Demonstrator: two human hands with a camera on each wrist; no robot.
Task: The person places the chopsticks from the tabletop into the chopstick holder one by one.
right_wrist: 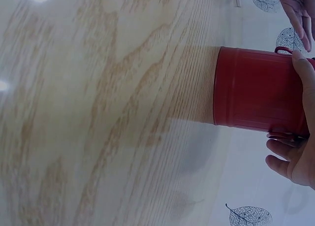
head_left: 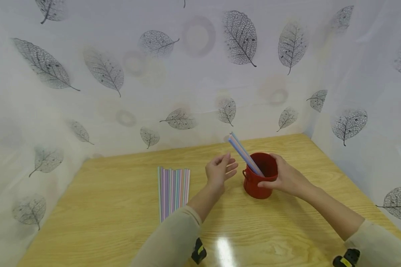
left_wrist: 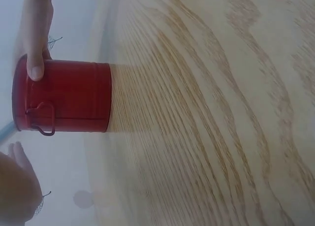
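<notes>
A small red bucket (head_left: 257,187) with little side handles stands upright on the table. My right hand (head_left: 289,178) grips it at the rim from the right, its thumb on the near side of the wall. A few pastel straws (head_left: 242,150) lean out of the bucket toward the upper left. Just left of the bucket is my left hand (head_left: 218,171), fingers loosely extended and holding nothing. In the left wrist view the bucket (left_wrist: 74,95) shows from the side, with the right thumb pressed on it. Farther left, a row of pastel straws (head_left: 173,189) lies side by side, its near end hidden behind my left sleeve.
The wood-grain table (head_left: 113,200) carries both the bucket and the row of straws. A whitish curtain with a leaf print (head_left: 194,81) hangs behind the table's far edge and along its sides. A bright reflection shows on the tabletop near the front.
</notes>
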